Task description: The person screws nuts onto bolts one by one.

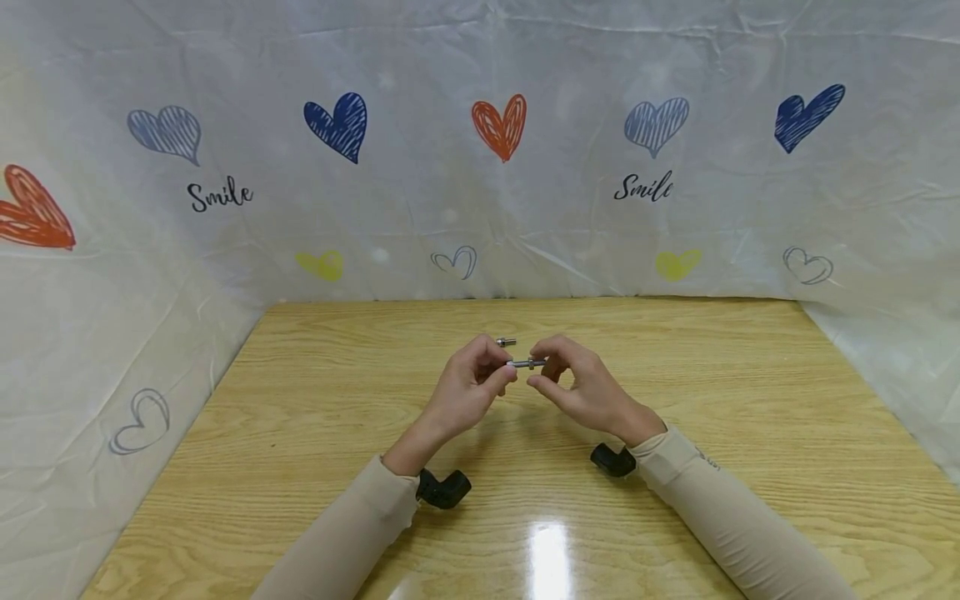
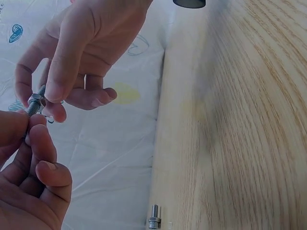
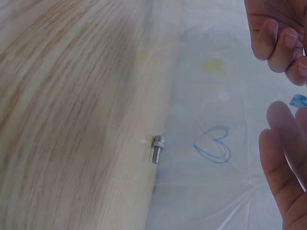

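Between thumb and fingertips my left hand [image 1: 467, 389] pinches one end of a threaded metal bolt [image 1: 521, 364], held above the table. A hex nut [image 2: 35, 99] sits partway along its thread. My right hand [image 1: 591, 390] is around the bolt's free end, thumb and index finger spread on either side of the nut with a gap showing in the head view. Just beyond the hands, a second bolt [image 1: 508, 342] with a nut and washer-like ring near one end lies on the table. In the right wrist view the held bolt is out of frame.
The wood-grain table [image 1: 315, 400] runs back to a white cloth backdrop [image 1: 420, 183] printed with hearts and "Smile". Cloth also hangs along both sides. A black wrist camera [image 1: 444, 489] is on the left wrist, another black camera [image 1: 612, 460] on the right.
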`<state>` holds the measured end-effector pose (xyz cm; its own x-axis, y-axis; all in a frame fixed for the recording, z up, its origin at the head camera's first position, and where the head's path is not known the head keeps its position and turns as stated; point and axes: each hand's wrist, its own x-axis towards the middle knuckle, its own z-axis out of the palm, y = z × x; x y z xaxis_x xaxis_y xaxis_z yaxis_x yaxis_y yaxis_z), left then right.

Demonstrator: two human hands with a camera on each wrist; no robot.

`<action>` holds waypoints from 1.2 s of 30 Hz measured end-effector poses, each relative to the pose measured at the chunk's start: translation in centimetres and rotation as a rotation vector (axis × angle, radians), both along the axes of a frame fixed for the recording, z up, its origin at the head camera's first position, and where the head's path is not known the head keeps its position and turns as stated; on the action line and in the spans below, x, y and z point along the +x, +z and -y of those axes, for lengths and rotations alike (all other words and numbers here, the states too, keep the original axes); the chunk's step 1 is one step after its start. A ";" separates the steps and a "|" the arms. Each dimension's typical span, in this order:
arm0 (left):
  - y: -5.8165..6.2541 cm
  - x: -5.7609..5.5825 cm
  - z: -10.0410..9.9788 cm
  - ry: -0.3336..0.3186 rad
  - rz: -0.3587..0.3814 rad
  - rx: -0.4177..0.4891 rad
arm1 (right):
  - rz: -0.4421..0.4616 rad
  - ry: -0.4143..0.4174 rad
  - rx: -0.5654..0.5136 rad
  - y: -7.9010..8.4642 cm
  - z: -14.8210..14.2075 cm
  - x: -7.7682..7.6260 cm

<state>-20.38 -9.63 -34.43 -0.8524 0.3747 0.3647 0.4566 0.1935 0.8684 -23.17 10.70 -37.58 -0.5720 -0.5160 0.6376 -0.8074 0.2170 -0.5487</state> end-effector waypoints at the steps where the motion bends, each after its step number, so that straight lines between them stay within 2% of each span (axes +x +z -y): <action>1: 0.0 0.0 0.0 -0.002 0.001 -0.001 | -0.009 0.007 -0.004 0.4 0.1 0.2; 4: 0.2 0.1 0.0 -0.009 -0.006 -0.003 | -0.030 0.018 -0.007 1.1 0.2 0.7; 12: 0.1 0.1 -0.1 -0.023 -0.001 0.001 | -0.051 0.015 0.001 -1.5 -0.1 -1.3; 17: 0.0 0.2 -0.2 -0.036 0.013 -0.004 | -0.081 0.016 0.009 -1.8 -0.3 -1.7; 25: -0.1 0.1 -0.1 -0.014 -0.001 -0.004 | 0.039 -0.025 0.022 -1.8 -0.5 -1.1; 30: -0.3 0.0 0.1 -0.020 -0.007 0.002 | 0.016 -0.010 -0.006 -1.8 -0.3 -1.0; 36: -0.5 -0.1 0.2 -0.024 -0.003 0.013 | -0.034 0.005 -0.018 0.5 0.3 0.8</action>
<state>-20.50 -9.79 -34.91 -0.8420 0.3904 0.3724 0.4639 0.1716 0.8691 -22.42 10.36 -37.04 -0.5476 -0.5067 0.6659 -0.8265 0.2034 -0.5249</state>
